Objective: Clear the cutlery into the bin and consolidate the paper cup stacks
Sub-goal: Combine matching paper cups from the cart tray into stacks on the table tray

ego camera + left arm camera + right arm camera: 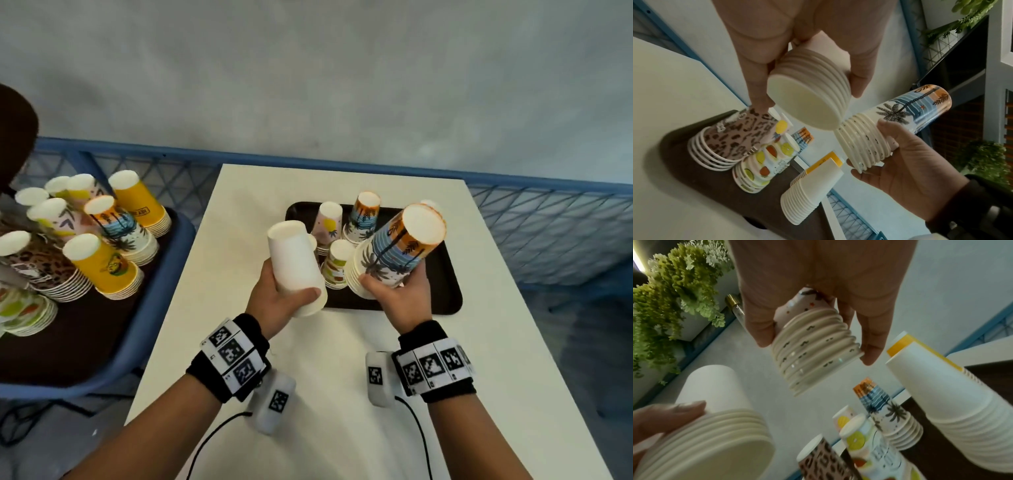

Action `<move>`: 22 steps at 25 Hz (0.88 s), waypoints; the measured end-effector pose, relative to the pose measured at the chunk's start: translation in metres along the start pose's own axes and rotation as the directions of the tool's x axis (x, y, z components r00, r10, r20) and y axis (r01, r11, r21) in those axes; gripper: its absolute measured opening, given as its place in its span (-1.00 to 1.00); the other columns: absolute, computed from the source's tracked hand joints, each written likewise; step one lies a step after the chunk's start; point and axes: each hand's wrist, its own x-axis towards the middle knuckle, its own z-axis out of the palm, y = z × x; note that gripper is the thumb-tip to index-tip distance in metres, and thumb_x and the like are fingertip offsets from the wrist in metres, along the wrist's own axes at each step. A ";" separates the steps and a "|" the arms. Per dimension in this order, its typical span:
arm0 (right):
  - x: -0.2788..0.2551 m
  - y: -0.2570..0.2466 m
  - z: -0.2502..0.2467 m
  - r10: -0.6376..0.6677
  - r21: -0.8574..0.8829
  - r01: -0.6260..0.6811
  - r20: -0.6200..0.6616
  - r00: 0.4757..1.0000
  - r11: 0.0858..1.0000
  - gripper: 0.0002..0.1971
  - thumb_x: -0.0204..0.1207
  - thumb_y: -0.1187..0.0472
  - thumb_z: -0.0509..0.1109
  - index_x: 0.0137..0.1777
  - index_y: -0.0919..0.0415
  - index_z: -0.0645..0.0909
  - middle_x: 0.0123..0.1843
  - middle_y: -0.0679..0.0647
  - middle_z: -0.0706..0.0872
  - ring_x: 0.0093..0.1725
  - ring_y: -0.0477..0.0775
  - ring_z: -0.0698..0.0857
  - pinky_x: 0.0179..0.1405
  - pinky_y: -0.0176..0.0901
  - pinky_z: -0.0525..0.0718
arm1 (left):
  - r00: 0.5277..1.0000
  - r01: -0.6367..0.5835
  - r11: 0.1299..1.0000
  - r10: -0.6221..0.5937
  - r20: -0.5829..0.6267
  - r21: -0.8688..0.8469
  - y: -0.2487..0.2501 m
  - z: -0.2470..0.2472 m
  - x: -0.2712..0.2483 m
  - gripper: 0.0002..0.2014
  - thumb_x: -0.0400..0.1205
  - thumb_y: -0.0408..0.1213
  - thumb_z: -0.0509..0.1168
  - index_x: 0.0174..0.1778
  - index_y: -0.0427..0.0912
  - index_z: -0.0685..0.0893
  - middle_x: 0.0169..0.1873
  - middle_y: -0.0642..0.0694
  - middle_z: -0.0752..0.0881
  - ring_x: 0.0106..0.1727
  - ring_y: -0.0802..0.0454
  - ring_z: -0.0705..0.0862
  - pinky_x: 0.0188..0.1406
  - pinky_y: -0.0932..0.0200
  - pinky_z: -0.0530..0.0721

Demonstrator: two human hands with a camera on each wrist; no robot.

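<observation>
Palm-print cup stack tilts in my right hand's curled fingers, hiding tray cups behind; my left hand grips the white cup stack.

Matt paper cups, smooth matt white table, dark tray.

The head camera looks down from high up, over both arms, at the white surface and the dark tray on its far part. It sits well back and sees a lot.

The left wrist camera is very close to the left hand. It looks along the fingers, out to the right, and sees the right hand too.

The right wrist camera is very close to the right hand. It looks along the fingers, out to the left.

All three views share the white cup stack, the palm tree cup stack and the tray cups.
</observation>
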 end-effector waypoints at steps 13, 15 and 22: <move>0.074 0.000 -0.106 -0.040 0.051 0.054 -0.251 0.967 0.997 -0.30 0.21 0.39 0.59 0.35 0.30 0.38 0.21 0.12 0.63 0.13 -0.05 0.60 -0.12 -0.77 0.51 | 0.993 -0.117 0.991 0.115 0.035 0.062 0.027 0.126 0.036 -0.12 0.34 -0.29 0.56 0.50 -0.03 0.20 0.20 0.08 0.51 0.26 0.05 0.52 0.26 0.14 0.48; 0.082 0.002 -0.115 -0.018 0.061 0.038 -0.299 0.954 0.997 -0.28 0.19 0.35 0.61 0.35 0.29 0.38 0.22 0.16 0.64 0.14 -0.02 0.61 -0.09 -0.71 0.54 | 0.990 -0.133 0.989 0.130 0.054 0.061 0.033 0.149 0.052 -0.10 0.31 -0.28 0.57 0.49 -0.04 0.20 0.27 0.01 0.53 0.30 0.00 0.53 0.38 0.06 0.48; 0.114 0.001 -0.124 0.006 0.143 0.038 -0.297 0.955 0.989 -0.24 0.08 0.21 0.59 0.32 0.26 0.38 0.15 0.07 0.63 0.16 0.03 0.64 0.07 -0.46 0.59 | 0.985 -0.161 0.974 0.150 0.083 0.158 0.029 0.206 0.096 -0.10 0.28 -0.26 0.58 0.49 -0.08 0.24 0.37 -0.11 0.52 0.36 -0.08 0.52 0.43 -0.04 0.47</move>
